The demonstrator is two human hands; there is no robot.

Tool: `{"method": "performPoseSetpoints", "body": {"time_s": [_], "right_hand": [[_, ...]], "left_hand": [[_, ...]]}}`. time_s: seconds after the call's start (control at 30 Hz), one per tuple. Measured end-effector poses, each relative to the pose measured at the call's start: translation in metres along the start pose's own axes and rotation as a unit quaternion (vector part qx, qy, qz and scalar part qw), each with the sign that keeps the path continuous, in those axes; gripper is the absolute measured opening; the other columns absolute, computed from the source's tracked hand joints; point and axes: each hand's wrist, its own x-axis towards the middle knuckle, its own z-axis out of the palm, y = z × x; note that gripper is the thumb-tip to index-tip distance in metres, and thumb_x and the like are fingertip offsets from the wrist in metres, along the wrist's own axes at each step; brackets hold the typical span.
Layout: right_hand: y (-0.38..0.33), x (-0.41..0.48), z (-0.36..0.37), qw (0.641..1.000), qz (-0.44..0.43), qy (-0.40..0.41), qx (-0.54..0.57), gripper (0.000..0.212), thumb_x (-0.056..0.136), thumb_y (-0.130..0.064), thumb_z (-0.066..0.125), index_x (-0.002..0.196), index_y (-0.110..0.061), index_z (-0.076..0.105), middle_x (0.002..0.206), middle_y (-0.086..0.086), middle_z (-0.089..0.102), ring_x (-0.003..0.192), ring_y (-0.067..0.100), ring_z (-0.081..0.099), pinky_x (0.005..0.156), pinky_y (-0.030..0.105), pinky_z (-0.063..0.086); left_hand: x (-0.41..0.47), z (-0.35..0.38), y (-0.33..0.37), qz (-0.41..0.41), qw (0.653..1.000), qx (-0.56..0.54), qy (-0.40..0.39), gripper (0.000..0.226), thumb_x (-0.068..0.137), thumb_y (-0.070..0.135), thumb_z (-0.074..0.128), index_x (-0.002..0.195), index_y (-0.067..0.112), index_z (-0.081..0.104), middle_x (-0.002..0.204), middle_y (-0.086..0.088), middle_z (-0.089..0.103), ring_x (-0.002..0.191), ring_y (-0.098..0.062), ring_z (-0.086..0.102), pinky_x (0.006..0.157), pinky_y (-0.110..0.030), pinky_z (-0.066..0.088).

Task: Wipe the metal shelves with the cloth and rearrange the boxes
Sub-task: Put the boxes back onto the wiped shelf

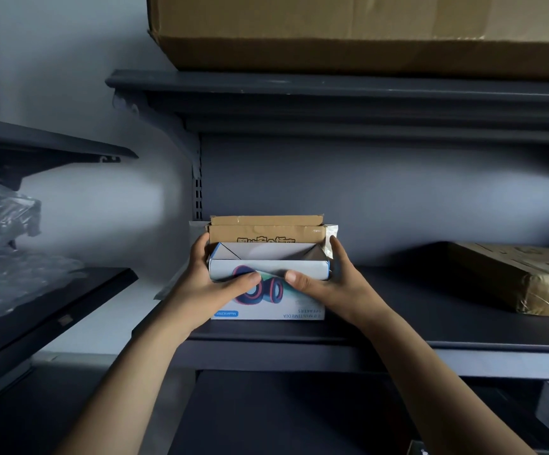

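1. The white speaker box (268, 269) sits on the dark metal shelf (414, 303), between both hands.
2. The left hand (212, 285) grips its left end and the right hand (330, 282) its right end, thumbs on the front.
3. A brown carton (266, 229) stands just behind.

bare shelf (398, 300) between speaker box (268, 269), wrapped parcel (529, 277)

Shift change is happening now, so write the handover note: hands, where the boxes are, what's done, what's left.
Left hand and right hand: each grips one end of the speaker box, thumbs on its front.
Boxes: the speaker box is on the middle shelf near the front edge, with a small brown box right behind it. A wrapped parcel lies to the right, and a large carton sits on the shelf above.
Cloth: not in view.
Done: cannot tell whether any shelf is wiped.
Left: settle the speaker box, find the cloth, wipe.
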Motion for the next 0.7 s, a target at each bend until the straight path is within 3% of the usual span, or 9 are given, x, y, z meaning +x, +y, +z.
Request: {"method": "performPoseSetpoints", "body": {"time_s": [0.1, 0.17, 0.27, 0.4, 0.53, 0.7], "right_hand": [[-0.001, -0.002, -0.002, 1.0, -0.008, 0.014, -0.02, 0.077, 0.06, -0.066, 0.088, 0.125, -0.058, 0.047, 0.118, -0.03, 0.067, 0.112, 0.0, 0.065, 0.104, 0.037, 0.052], [-0.003, -0.005, -0.003, 0.999, -0.014, 0.026, -0.043, 0.076, 0.061, -0.067, 0.086, 0.124, -0.059, 0.045, 0.113, -0.04, 0.063, 0.108, -0.005, 0.065, 0.101, 0.033, 0.053], [-0.005, -0.009, -0.003, 0.998, -0.019, 0.04, -0.039, 0.073, 0.064, -0.061, 0.087, 0.126, -0.052, 0.05, 0.114, -0.033, 0.067, 0.106, -0.004, 0.066, 0.099, 0.035, 0.055], [-0.008, -0.011, -0.001, 0.996, -0.026, 0.08, -0.028, 0.073, 0.058, -0.072, 0.084, 0.12, -0.047, 0.057, 0.117, -0.019, 0.07, 0.107, 0.0, 0.067, 0.098, 0.035, 0.055], [-0.011, -0.014, 0.002, 0.992, -0.025, 0.118, -0.038, 0.076, 0.055, -0.083, 0.078, 0.119, -0.048, 0.056, 0.12, -0.012, 0.067, 0.11, 0.008, 0.066, 0.098, 0.04, 0.054], [-0.019, -0.042, 0.0, 0.989, -0.038, 0.139, -0.039, 0.074, 0.059, -0.082, 0.076, 0.118, -0.043, 0.057, 0.119, -0.014, 0.064, 0.116, 0.008, 0.06, 0.1, 0.04, 0.053]], "left_hand": [[-0.001, -0.001, 0.002, -0.002, 1.0, 0.015, 0.006, 0.077, 0.069, 0.041, 0.089, 0.103, 0.078, 0.031, 0.122, 0.043, 0.053, 0.117, 0.016, 0.052, 0.099, -0.018, 0.04], [-0.002, -0.001, 0.002, 0.0, 1.0, 0.014, 0.008, 0.08, 0.068, 0.041, 0.089, 0.111, 0.074, 0.031, 0.132, 0.032, 0.052, 0.125, 0.008, 0.051, 0.109, -0.025, 0.039], [-0.004, 0.0, 0.004, 0.01, 1.0, 0.011, 0.009, 0.088, 0.057, 0.056, 0.087, 0.126, 0.064, 0.034, 0.139, 0.031, 0.049, 0.133, 0.003, 0.046, 0.115, -0.033, 0.037], [-0.011, 0.002, 0.01, 0.024, 0.999, -0.009, 0.028, 0.083, 0.055, 0.051, 0.088, 0.122, 0.063, 0.041, 0.128, 0.033, 0.058, 0.123, 0.006, 0.055, 0.104, -0.028, 0.045], [-0.023, 0.007, 0.027, 0.045, 0.998, -0.02, 0.043, 0.066, 0.077, 0.015, 0.088, 0.11, 0.054, 0.047, 0.102, 0.044, 0.063, 0.098, 0.016, 0.061, 0.079, -0.006, 0.045], [-0.052, 0.016, 0.044, 0.042, 0.997, -0.033, 0.054, 0.05, 0.086, 0.005, 0.076, 0.108, 0.045, 0.057, 0.091, 0.026, 0.07, 0.086, 0.006, 0.067, 0.069, -0.01, 0.049]]}}
